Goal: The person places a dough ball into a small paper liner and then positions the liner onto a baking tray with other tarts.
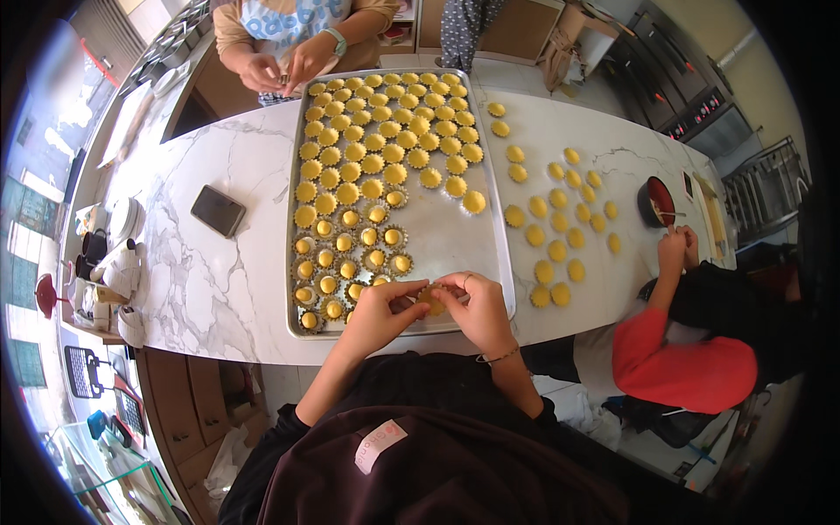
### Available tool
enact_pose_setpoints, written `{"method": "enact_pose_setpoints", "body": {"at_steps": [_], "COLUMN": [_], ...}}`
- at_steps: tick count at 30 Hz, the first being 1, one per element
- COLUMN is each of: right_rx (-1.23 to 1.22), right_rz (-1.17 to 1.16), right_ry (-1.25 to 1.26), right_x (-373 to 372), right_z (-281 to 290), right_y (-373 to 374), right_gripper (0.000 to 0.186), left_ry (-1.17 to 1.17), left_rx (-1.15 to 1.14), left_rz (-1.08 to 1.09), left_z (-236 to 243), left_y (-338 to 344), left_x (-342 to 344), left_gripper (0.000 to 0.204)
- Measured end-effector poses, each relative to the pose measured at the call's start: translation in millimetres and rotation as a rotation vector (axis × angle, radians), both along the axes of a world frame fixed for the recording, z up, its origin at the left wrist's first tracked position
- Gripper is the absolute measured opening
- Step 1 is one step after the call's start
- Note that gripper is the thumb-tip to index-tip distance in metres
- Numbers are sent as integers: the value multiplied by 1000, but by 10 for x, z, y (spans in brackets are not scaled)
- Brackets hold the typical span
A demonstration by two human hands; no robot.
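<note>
My left hand (379, 315) and my right hand (474, 311) meet over the near edge of a large metal tray (459, 243), pinching a thin yellow dough piece (432, 300) between their fingertips; whether a mold is under it is hidden. Many yellow fluted tart shells (372, 164) fill the far part of the tray. Nearer, on the left, small fluted metal tins (309, 320) sit with round yellow dough lumps in them. Several flat yellow dough discs (558, 221) lie loose on the marble counter (236, 289) to the tray's right.
Across the counter, another person's hands (284, 70) work at something small. On the right, a person in red and black (682, 359) reaches to a dark bowl (656, 201) with a spoon. A phone (218, 210) lies left of the tray. Crockery (127, 271) crowds the left end.
</note>
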State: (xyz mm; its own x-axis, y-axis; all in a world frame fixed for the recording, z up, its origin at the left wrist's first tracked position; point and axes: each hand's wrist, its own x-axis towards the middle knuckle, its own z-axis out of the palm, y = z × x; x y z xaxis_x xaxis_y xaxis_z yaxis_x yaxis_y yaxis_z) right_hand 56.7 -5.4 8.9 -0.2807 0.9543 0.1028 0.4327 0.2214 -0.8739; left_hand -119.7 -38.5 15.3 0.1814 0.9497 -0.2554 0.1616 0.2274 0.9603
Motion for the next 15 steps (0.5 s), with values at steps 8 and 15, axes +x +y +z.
{"method": "enact_pose_setpoints", "body": {"at_steps": [8,15], "right_rx": [-194,-404], "right_rz": [5,33], "right_ry": [70,204], "right_x": [45,55], "right_z": [44,30], "right_y": [-50,-1], "right_gripper": [19,19], "left_ry": [59,-22], "left_rx": [133,98], "left_rz": [-50,57], "left_z": [25,30], "left_y": [54,27], "left_x": [20,36], "left_gripper": [32,28]}}
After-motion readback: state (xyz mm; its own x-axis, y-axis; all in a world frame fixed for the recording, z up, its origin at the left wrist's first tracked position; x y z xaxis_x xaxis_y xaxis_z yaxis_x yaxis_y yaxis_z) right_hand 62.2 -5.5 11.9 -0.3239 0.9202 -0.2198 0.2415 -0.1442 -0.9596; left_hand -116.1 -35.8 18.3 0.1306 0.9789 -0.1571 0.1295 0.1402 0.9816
